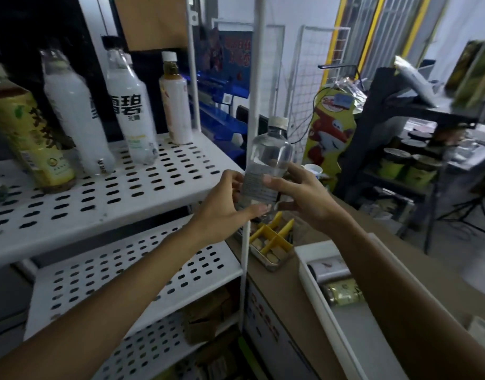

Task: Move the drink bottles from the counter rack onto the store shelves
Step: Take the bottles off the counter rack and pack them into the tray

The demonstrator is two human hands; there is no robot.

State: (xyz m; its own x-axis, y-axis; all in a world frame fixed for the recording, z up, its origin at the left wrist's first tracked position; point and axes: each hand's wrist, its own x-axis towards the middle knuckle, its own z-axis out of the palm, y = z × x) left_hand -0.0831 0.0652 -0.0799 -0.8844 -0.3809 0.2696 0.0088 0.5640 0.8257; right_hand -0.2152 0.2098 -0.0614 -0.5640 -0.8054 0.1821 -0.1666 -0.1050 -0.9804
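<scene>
Bottle (267, 157) base hidden by both hands.

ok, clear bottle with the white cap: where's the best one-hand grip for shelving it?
Take the clear bottle round its labelled mid-body, from the right, as the right hand does. It is upright and straight-walled there; above, it narrows to the cap. The shelf lies to its left, so a right-side grip probably leaves the leading side free. The left hand holds it near the base.
</scene>
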